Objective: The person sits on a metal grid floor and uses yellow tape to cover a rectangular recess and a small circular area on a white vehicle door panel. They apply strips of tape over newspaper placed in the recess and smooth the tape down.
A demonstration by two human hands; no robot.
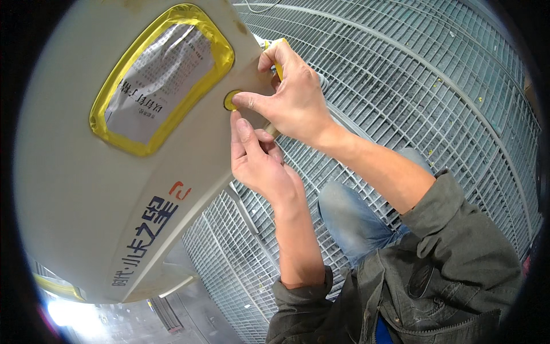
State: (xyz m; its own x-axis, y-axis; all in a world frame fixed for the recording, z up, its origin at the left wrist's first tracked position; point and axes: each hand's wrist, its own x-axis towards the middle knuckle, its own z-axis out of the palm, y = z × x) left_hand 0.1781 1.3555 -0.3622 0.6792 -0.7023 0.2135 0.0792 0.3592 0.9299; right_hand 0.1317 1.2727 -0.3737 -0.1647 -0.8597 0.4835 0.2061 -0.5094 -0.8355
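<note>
A pale vehicle body panel (189, 132) fills the left side, with a small round patch of yellow masking tape (230, 101) near its edge. The thumb of my right hand (298, 94) presses on the patch's right side. Its other fingers curl at the panel's edge, where a strip of yellow tape (279, 70) shows among them. From below, my left hand (260, 163) touches the patch's lower rim with a stretched fingertip. Its thumb is raised and the other fingers are curled. Beside them a small tan piece (272, 131) shows, mostly hidden; its kind is unclear.
Higher on the panel, printed paper (160, 80) covers a rounded opening, framed with yellow tape (129, 144). Dark and red lettering (152, 221) runs along the lower panel. Metal grating (412, 86) forms the floor, and my jeans-clad knee (346, 215) is close below.
</note>
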